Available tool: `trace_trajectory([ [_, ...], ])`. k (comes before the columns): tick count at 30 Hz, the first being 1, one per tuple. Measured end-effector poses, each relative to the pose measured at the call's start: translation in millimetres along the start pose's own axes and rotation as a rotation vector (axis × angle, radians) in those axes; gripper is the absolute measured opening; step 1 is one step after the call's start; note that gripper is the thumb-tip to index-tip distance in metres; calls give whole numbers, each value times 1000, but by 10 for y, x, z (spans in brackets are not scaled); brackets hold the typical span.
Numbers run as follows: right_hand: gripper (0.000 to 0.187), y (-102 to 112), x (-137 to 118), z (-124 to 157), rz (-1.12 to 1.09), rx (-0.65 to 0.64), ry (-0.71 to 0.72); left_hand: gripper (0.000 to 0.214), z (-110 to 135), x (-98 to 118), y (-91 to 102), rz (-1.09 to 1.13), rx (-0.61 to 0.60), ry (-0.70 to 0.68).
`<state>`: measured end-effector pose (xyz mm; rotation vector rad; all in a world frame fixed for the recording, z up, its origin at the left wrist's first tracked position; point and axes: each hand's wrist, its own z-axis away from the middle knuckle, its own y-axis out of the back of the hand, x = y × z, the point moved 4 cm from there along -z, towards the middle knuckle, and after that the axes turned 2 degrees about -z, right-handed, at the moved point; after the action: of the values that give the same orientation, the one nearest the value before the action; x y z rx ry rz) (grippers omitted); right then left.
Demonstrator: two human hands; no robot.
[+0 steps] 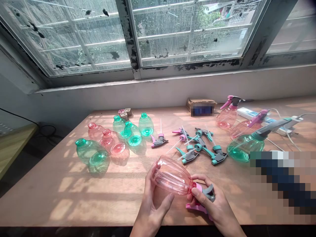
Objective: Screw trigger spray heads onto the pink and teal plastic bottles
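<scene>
A clear pink plastic bottle (172,176) lies tilted on its side between my hands, above the near part of the table. My left hand (150,204) cups its base, the thumb standing a little off the wall. At the neck, my right hand (217,205) pinches the collar of a pink and grey trigger spray head (197,206), which sits on the bottle mouth with its trigger pointing down. Part of the spray head is hidden by my right fingers. Just beyond the bottle lie several loose spray heads (197,143), teal-grey and pink-grey, with thin tubes.
Open green bottles (134,135) and pink bottles (115,146) stand at the left. A pink-grey spray head (159,141) lies beside them. Fitted spray bottles (243,148), a white power strip (256,118) and cables are at the right. A cardboard box (201,102) stands near the wall.
</scene>
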<state>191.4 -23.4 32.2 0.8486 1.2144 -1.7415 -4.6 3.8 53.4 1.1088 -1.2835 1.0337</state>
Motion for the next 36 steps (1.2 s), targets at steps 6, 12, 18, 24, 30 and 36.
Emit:
trace_trajectory([
  [6, 62, -20, -22, 9, 7, -15, -14, 74, -9, 4, -9, 33, -40, 12],
  [12, 60, 12, -15, 8, -25, -9, -54, 74, -11, 20, -24, 89, -21, 52],
  [18, 69, -3, -17, -2, -20, -47, 28, 68, -13, 40, -15, 99, 15, 95],
  [24, 75, -1, -6, -9, 4, -59, 43, 67, -22, 18, -19, 109, 68, 75],
  [30, 56, -39, -19, 1, 22, -85, 42, 71, -23, 85, -75, -10, 158, -25],
  [36, 43, -96, -49, 27, 90, -120, 96, 80, -44, 43, -61, -29, 200, 10],
])
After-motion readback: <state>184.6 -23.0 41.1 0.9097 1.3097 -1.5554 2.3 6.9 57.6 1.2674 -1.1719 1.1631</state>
